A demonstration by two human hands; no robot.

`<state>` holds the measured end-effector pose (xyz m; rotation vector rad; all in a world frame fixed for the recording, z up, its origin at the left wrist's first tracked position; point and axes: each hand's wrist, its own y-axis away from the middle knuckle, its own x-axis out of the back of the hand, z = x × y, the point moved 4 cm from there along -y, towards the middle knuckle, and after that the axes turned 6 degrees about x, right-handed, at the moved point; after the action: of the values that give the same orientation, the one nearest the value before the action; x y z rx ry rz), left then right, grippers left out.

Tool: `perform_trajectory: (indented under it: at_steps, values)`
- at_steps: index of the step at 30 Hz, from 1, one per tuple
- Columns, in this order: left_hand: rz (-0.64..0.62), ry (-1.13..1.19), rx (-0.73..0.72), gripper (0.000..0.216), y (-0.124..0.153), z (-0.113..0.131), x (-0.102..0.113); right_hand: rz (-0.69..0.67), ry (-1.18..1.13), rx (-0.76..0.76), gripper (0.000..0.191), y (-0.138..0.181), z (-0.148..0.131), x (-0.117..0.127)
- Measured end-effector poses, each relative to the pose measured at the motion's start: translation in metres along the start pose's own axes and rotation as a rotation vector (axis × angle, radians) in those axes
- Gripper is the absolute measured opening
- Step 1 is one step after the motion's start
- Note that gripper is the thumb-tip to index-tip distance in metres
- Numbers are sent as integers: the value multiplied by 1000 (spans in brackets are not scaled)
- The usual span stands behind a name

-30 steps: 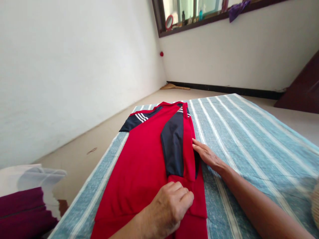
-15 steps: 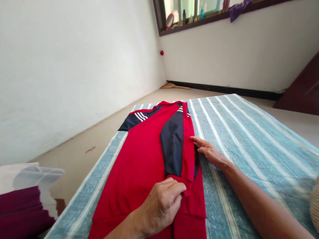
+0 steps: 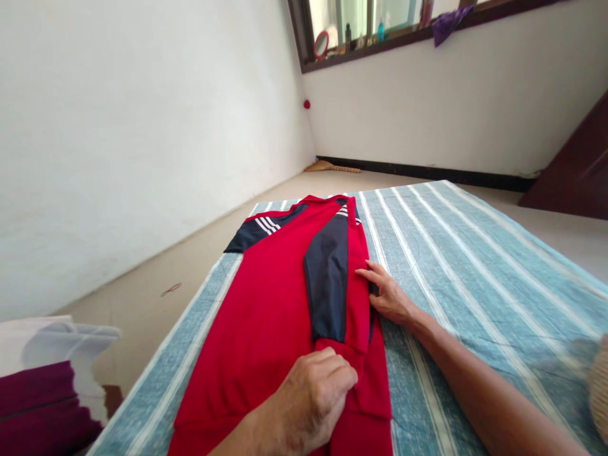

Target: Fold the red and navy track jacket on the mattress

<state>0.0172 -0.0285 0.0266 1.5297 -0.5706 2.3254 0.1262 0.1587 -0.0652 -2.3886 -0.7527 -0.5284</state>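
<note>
A red jacket (image 3: 266,316) with dark navy panels and white stripes lies spread on the striped blue cloth (image 3: 456,272). One of its sleeves (image 3: 327,278) is folded down along the right side of the body, its red cuff pointing toward me. My left hand (image 3: 313,392) is closed on that cuff in a pinch, and part of the cuff is hidden behind the fingers. Farther up, my right hand (image 3: 387,294) rests at the jacket's right edge, fingers apart and tips on the red strip beside the sleeve. The other sleeve (image 3: 254,231) extends to the left edge.
White and purple fabrics (image 3: 42,399) are at the lower left beside the cloth's edge. A broom-like object (image 3: 330,166) lies on the floor in the far corner. Small bottles and a round mirror (image 3: 322,45) stand on the windowsill. Dark red furniture (image 3: 574,164) is at right.
My right hand has shifted slightly left and nearer, its fingers now farther over the jacket's edge. My left hand keeps its hold on the cuff, moved slightly right.
</note>
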Motion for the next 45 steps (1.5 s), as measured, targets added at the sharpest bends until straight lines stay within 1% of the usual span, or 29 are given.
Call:
perform_trajectory:
  at_steps: [3, 5, 7, 10, 12, 14, 15, 17, 19, 21, 22, 24, 28, 30, 32, 35, 39, 42, 45]
  values:
    - [-43, -47, -6, 22, 2, 1, -10, 35, 44, 44, 53, 0, 0, 1]
    - [-52, -55, 0, 22, 3, 1, -11, 29, 58, 60, 43, -1, -1, 3]
    - [-73, -32, 0, 19, 3, 2, -6, 14, 60, 64, 36, -1, -2, 4]
    - [-83, 81, 20, 13, -3, 1, 6, -1, 56, 66, 30, -1, -2, 5]
    - [-2, 149, 65, 8, -13, -4, 13, -3, 55, 77, 28, -1, -2, 5]
    - [127, 143, 135, 11, -26, -13, 14, 0, 56, 84, 26, 0, -1, 5]
    - [186, 111, 181, 13, -33, -18, 10, 0, 56, 85, 26, 1, 0, 4]
    - [231, -8, 281, 17, -46, -28, -4, 4, 54, 86, 24, 3, 2, 3]
    - [184, -108, 385, 27, -55, -35, -23, 13, 57, 96, 23, 4, 3, 1]
    - [83, -145, 460, 45, -58, -39, -41, 22, 73, 107, 23, 4, 5, 1]
    - [33, -147, 482, 51, -58, -40, -48, 21, 81, 111, 22, 4, 5, 2]
    - [-32, -143, 498, 56, -56, -41, -56, 3, 83, 107, 22, 4, 4, 3]
    - [-66, -152, 497, 58, -52, -42, -58, -71, 13, 52, 18, 3, 0, 10]
    - [-75, -160, 499, 58, -51, -43, -58, -75, -30, 41, 16, 2, -3, 13]
    - [-83, -168, 504, 58, -52, -44, -58, -28, -40, 52, 15, 1, -5, 14]
    - [-87, -159, 511, 59, -53, -45, -60, 48, 14, 103, 17, 1, -4, 10]
    - [-72, -131, 517, 59, -52, -46, -63, 44, 107, 156, 21, 4, -2, -1]
    - [-45, -98, 517, 59, -51, -46, -63, 95, 165, 160, 22, 2, -11, -3]
    - [-22, -72, 524, 57, -51, -45, -60, 101, 173, 152, 28, -16, -24, -12]
